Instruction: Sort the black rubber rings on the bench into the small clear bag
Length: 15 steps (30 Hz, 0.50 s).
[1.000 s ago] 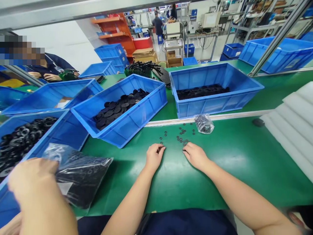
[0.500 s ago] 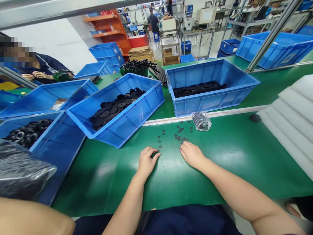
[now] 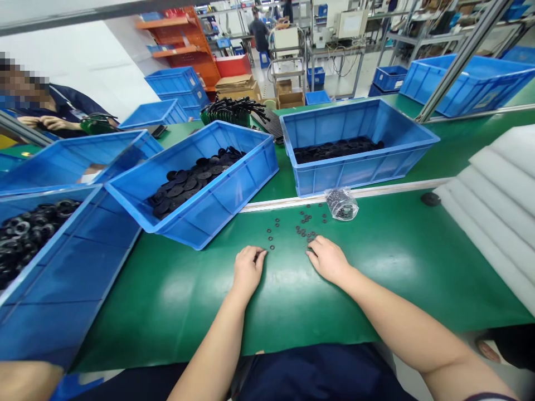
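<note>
My left hand (image 3: 248, 268) rests low over the green table, thumb and forefinger pinched together. Whatever it may hold is hidden by the fingers. Just beyond its fingertips, several small black rings (image 3: 272, 247) lie in a loose line. My right hand (image 3: 328, 259) is open, with thumb and forefinger slightly apart. Its fingertips reach the near edge of a scattered group of similar small rings (image 3: 301, 231). Behind that group lies a clear plastic bag (image 3: 341, 204) of small dark parts, on its side.
Blue bins hold black discs (image 3: 188, 184), dark parts (image 3: 338, 150) and larger black rings (image 3: 37, 228). White foam sheets (image 3: 497, 184) lie right, beside a black round piece (image 3: 430, 199). A co-worker (image 3: 62, 111) sits far left. Another person's arm (image 3: 29, 379) shows at lower left.
My left thumb and forefinger have closed from a gap into a pinch. My right thumb and forefinger have parted slightly. The dark plastic bag over the left bin has gone from view.
</note>
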### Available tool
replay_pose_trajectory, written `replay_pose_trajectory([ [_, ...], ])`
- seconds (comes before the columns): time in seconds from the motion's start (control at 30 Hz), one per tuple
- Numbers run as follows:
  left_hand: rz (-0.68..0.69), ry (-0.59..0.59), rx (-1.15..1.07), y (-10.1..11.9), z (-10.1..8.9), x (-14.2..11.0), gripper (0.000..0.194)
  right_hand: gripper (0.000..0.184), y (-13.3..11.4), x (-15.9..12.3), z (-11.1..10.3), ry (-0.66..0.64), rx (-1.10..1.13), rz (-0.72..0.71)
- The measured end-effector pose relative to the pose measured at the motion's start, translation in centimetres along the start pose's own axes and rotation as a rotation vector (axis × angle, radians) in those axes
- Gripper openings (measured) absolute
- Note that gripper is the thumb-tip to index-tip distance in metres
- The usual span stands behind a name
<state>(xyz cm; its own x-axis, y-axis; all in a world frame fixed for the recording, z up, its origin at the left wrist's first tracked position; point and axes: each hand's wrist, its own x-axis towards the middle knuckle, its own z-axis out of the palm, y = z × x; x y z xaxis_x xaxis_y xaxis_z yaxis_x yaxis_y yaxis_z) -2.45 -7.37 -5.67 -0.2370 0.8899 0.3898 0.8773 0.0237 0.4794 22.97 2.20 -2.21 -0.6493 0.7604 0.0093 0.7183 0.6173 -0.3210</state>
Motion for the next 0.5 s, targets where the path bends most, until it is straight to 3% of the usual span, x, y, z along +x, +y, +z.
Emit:
replay_pose_trajectory([
  [0.17,-0.085,0.082,0.013,-1.1,0.2,1.2,0.019,0.021,0.0,-0.1,0.2,-0.017,-0.035,-0.036],
  [0.33,-0.129,0.147,-0.003,-1.2,0.1,1.1,0.019,0.024,-2.1,1.1,1.5,-0.009,-0.053,-0.110],
  [0.5,-0.091,0.084,-0.079,-1.2,-0.1,0.7,0.013,0.021,-5.1,3.8,2.7,0.025,0.046,-0.146],
])
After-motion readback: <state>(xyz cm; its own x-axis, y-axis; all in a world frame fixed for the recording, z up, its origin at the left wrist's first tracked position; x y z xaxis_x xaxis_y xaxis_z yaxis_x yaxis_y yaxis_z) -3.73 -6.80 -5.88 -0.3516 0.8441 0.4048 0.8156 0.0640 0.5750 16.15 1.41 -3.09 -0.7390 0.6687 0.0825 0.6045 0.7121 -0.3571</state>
